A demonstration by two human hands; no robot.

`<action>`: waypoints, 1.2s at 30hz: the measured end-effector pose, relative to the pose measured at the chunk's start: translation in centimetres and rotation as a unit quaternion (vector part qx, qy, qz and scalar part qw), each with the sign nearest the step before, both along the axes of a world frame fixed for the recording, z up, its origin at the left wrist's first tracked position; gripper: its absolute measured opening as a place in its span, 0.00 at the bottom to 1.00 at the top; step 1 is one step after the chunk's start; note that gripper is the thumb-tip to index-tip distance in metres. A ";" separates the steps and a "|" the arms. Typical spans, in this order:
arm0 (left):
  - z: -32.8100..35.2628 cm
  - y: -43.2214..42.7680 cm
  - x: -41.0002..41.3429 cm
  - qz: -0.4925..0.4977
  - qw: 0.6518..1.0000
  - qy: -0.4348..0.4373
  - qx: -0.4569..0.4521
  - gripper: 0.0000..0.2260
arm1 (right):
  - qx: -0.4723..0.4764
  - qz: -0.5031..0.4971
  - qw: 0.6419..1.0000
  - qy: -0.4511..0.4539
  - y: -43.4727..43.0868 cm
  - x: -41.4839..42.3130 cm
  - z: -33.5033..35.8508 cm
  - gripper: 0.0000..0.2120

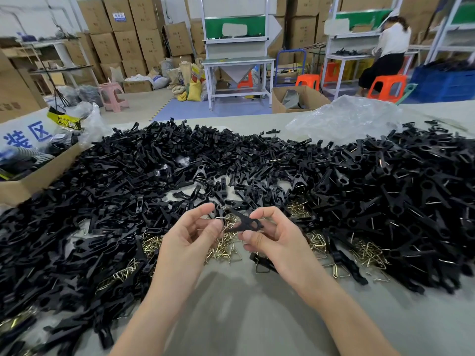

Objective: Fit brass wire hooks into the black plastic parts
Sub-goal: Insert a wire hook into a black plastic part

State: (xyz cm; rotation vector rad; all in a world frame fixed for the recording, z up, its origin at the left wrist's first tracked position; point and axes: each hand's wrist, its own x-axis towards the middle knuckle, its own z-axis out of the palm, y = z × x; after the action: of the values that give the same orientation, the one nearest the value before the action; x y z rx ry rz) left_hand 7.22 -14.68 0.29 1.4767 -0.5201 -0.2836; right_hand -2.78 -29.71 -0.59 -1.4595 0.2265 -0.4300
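My right hand (272,240) pinches a black plastic part (244,222) with a round hole near its right end, holding it above the table. My left hand (190,235) pinches a brass wire hook (221,219) between thumb and forefinger, its end at the left tip of the black part. Loose brass hooks (226,249) lie heaped on the table just beneath both hands. A broad pile of black plastic parts (144,176) rings the work spot on the left, back and right.
A cardboard box (33,176) stands at the left table edge. A crumpled clear plastic bag (344,122) lies at the back right. Bare grey table top (231,304) lies near me between my forearms. A seated person (388,50) works at a far bench.
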 end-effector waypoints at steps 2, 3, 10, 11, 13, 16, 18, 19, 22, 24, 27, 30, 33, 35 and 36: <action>-0.1 0.1 0.1 -0.008 1.000 0.002 0.004 0.13 | -0.014 0.004 1.000 0.000 -0.1 0.0 0.1 0.11; -0.1 0.1 0.2 -0.009 1.000 0.002 0.005 0.14 | -0.022 0.003 1.000 -0.001 -0.1 -0.1 0.1 0.11; 0.1 0.0 0.0 -0.023 1.000 -0.009 0.020 0.15 | -0.034 0.000 0.999 -0.002 -0.4 -0.3 0.4 0.12; 0.1 0.0 0.0 -0.024 0.999 -0.013 0.022 0.15 | -0.032 0.000 0.999 0.000 -0.5 -0.4 0.5 0.12; 0.0 0.0 0.0 -0.024 0.999 -0.019 0.027 0.15 | -0.029 -0.003 1.000 0.004 -0.5 -0.4 0.5 0.12; -0.1 -0.1 0.0 -0.025 0.999 -0.019 0.029 0.14 | -0.030 -0.004 0.999 0.010 -0.5 -0.5 0.6 0.13; -0.1 -0.1 0.1 -0.028 0.999 -0.008 0.024 0.14 | -0.031 0.001 0.999 0.012 -0.5 -0.5 0.6 0.13; -0.1 -0.1 0.2 -0.031 0.999 0.005 0.018 0.15 | -0.032 0.004 0.999 0.011 -0.5 -0.5 0.7 0.13; -0.3 -0.2 0.2 -0.040 0.998 0.055 -0.010 0.17 | -0.034 0.012 0.999 0.006 -0.4 -0.5 0.8 0.13; -0.4 -0.3 0.2 -0.037 0.997 0.067 -0.017 0.16 | -0.033 0.014 0.999 0.005 -0.3 -0.5 0.8 0.15; -0.4 -0.3 0.0 -0.028 0.998 0.053 -0.013 0.14 | -0.036 0.013 0.999 0.007 -0.2 -0.5 0.8 0.16; -0.3 -0.3 -0.4 -0.020 1.000 0.020 -0.003 0.12 | -0.035 0.021 0.999 0.012 0.0 -0.5 0.8 0.13; 0.0 -0.5 -0.8 -0.034 0.999 0.026 -0.007 0.13 | -0.040 0.020 0.999 0.014 0.1 -0.5 0.9 0.12; 0.4 -0.4 -0.7 -0.071 0.991 0.101 -0.050 0.16 | -0.037 0.017 0.999 0.000 0.1 -0.6 1.2 0.13; 0.7 -0.3 -0.7 -0.096 0.982 0.142 -0.076 0.17 | -0.032 0.018 0.999 -0.011 0.0 -0.7 1.3 0.14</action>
State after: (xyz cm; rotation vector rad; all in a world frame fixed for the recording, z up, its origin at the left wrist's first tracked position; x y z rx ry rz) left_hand 6.55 -15.01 0.94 1.2133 -0.4435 -0.5854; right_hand -3.46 -29.66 0.73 -1.5180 0.1704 -0.4274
